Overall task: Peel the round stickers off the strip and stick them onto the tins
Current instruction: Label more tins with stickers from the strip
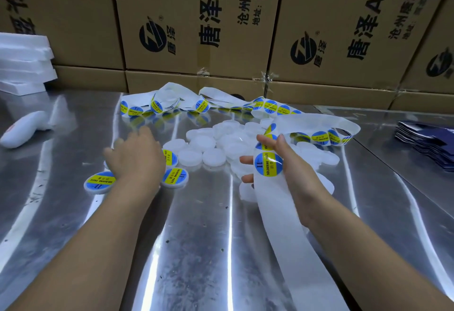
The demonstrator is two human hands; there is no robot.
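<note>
Nearest the camera, two bare forearms reach out over a shiny metal desk, and a bare white length of the backing strip runs down from the right hand toward the bottom edge. The right hand holds that strip, thumb on top and fingers curled beneath, its grip clenched on the paper; a round sticker in blue and yellow, printed "SOLDERING PASTE", sits on the strip just beside the thumb. Beyond the hand the strip loops away in tangled white coils across the back of the desk, carrying more of the same stickers. The left hand lies palm down with its fingers spread, its grip released and holding nothing, above a small group of labelled tins: one tin shows at its left edge, another at its right, and a third peeks out just past the knuckles. Between the two hands is a heap of unlabelled white tins, touching and overlapping one another. A white bottle-like object lies at far left, white foam slabs are stacked behind it, dark folded packets lie at far right, and printed cardboard boxes wall off the back.
</note>
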